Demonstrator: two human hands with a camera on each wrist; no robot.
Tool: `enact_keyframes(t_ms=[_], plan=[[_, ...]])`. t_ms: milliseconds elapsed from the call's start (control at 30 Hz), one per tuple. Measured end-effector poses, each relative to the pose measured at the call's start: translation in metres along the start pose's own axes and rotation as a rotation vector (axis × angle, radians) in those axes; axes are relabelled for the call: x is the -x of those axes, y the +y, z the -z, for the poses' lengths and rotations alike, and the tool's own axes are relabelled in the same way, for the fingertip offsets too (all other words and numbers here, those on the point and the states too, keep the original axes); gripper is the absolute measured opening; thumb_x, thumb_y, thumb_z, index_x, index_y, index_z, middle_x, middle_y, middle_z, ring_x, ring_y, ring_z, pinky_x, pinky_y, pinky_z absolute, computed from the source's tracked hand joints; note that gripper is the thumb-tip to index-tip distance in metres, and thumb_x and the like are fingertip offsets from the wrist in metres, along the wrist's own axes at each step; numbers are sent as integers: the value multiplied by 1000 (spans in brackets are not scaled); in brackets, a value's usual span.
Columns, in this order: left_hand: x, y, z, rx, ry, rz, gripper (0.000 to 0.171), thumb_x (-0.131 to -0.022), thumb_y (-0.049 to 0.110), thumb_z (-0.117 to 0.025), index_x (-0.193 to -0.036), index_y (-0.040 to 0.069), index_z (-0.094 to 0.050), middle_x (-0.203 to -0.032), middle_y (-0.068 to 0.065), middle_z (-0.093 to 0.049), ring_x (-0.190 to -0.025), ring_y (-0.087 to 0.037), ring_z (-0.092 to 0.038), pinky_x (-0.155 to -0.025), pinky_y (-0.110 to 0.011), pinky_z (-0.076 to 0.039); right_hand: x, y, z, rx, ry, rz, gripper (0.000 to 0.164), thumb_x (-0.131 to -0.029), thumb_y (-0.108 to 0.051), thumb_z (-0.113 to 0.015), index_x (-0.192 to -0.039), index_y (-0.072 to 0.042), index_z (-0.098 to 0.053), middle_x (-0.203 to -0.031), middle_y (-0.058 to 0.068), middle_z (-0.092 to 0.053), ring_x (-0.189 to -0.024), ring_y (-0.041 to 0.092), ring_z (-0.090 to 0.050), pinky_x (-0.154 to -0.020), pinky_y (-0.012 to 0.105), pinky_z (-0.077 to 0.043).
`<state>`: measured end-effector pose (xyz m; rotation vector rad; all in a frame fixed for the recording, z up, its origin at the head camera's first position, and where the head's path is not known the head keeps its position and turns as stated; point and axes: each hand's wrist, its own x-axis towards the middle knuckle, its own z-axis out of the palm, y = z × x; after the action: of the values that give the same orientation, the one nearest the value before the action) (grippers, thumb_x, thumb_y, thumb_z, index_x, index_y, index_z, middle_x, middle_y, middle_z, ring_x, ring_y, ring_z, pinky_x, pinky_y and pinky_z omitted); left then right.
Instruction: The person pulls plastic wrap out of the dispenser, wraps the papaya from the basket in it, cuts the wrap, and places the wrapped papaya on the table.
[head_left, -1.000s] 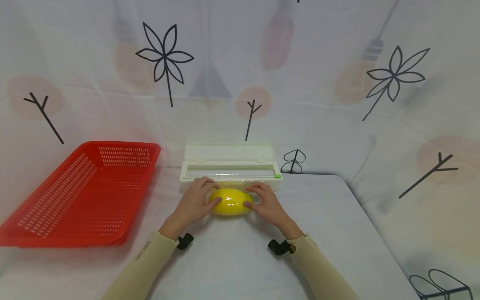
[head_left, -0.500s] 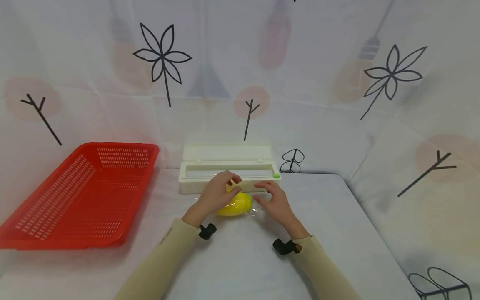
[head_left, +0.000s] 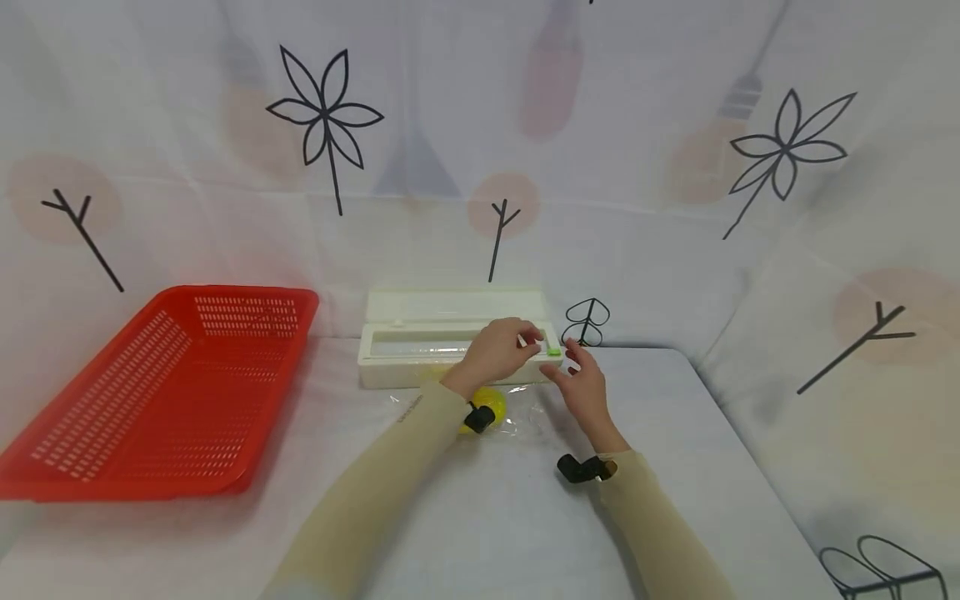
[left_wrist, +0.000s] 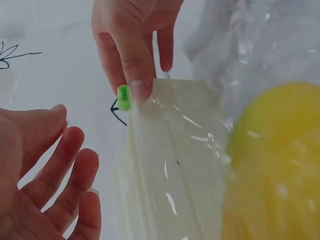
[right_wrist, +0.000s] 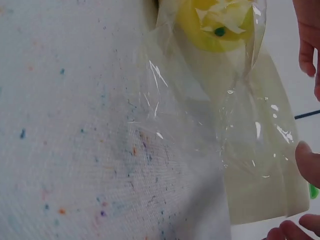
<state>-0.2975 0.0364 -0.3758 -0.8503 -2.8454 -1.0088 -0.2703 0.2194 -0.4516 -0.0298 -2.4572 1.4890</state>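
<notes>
A yellow fruit [head_left: 491, 402], glossy and with a small green spot at one end, lies under clear cling film [right_wrist: 160, 95] in front of the white cling film dispenser [head_left: 405, 375]. The dispenser's lid is up, and a green slider cutter [head_left: 553, 352] sits at its right end. My left hand [head_left: 498, 354] hovers over the dispenser's right half, its fingers loosely bent around nothing. Beside the right end is my right hand [head_left: 587, 396], thumb and fingers apart; its thumb [left_wrist: 141, 90] is by the slider, contact unclear. My left forearm hides much of the fruit.
A red perforated plastic basket [head_left: 285, 392] stands on the left of the white-covered table [head_left: 487, 517]. A patterned cloth [head_left: 637, 250] hangs behind the table and along its right side.
Both hands have let go of the fruit. The left hand has moved right across the dispenser toward the slider, and the right hand has shifted to the dispenser's right end.
</notes>
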Motion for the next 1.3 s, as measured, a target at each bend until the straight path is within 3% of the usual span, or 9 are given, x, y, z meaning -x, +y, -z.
enact_keyframes(t_ms=[167, 267, 367, 467, 567, 800, 933, 1100, 1300], plan=[[-21, 4, -9, -19, -51, 9, 24, -96, 22, -68, -120, 21, -73, -102, 8, -68, -89, -8, -61, -72, -23, -48, -3, 4, -1, -63, -19, -35, 68, -89, -19, -77, -146, 1, -46, -147, 19, -48, -130, 35, -50, -102, 43, -47], [-28, 1, -16, -26, -72, 35, 25, -93, 22, -71, -118, 23, -74, -103, 8, -69, -91, -10, -61, -72, -24, -48, -4, 7, -3, -88, 11, -34, 64, -88, -16, -78, -144, -2, -51, -142, 18, -53, -125, 34, -56, -90, 28, -53], [-33, -4, -25, -35, -87, 51, 26, -91, 25, -72, -118, 23, -75, -105, 9, -70, -94, -10, -61, -73, -24, -48, -5, 10, -5, -102, 46, -2, 59, -88, -11, -78, -141, -2, -55, -139, 19, -56, -122, 35, -57, -79, 13, -51], [-37, -5, -32, -41, -72, 56, 25, -91, 27, -73, -115, 23, -76, -103, 10, -72, -94, -9, -62, -72, -24, -48, -4, 11, -7, -80, 89, 43, 53, -87, -7, -78, -136, -3, -60, -135, 18, -59, -117, 35, -60, -73, 7, -47], [-39, -5, -37, -65, -37, 73, 22, -90, 31, -73, -111, 25, -78, -100, 13, -73, -93, -9, -63, -71, -25, -49, -4, 12, -8, -17, 116, 76, 48, -86, -7, -78, -132, -5, -64, -133, 16, -62, -114, 34, -63, -73, 10, -46], [-42, 0, -38, -201, 5, 100, 19, -91, 36, -72, -108, 31, -79, -105, 13, -72, -101, -11, -63, -78, -28, -50, -5, 9, -9, 47, 141, 100, 49, -84, -17, -81, -130, -5, -66, -128, 17, -64, -111, 34, -64, -92, 46, -51], [-44, 3, -38, -296, 18, 95, 17, -90, 38, -72, -105, 34, -79, -101, 15, -72, -100, -13, -63, -81, -33, -48, -5, 8, -9, 47, 159, 108, 49, -83, -15, -82, -128, -4, -67, -126, 18, -65, -110, 35, -65, -90, 47, -51], [-42, 5, -35, -342, 20, 79, 15, -89, 38, -72, -101, 33, -80, -96, 15, -72, -96, -13, -63, -82, -35, -47, -7, 11, -9, 76, 180, 125, 50, -82, -12, -82, -128, -3, -66, -124, 17, -66, -109, 35, -65, -87, 47, -52], [-40, 4, -32, -363, 19, 52, 14, -90, 34, -71, -101, 29, -79, -94, 13, -72, -96, -15, -62, -84, -36, -48, -7, 12, -10, 86, 204, 142, 48, -79, -13, -85, -124, -4, -69, -114, 17, -70, -102, 33, -69, -74, 29, -51]])
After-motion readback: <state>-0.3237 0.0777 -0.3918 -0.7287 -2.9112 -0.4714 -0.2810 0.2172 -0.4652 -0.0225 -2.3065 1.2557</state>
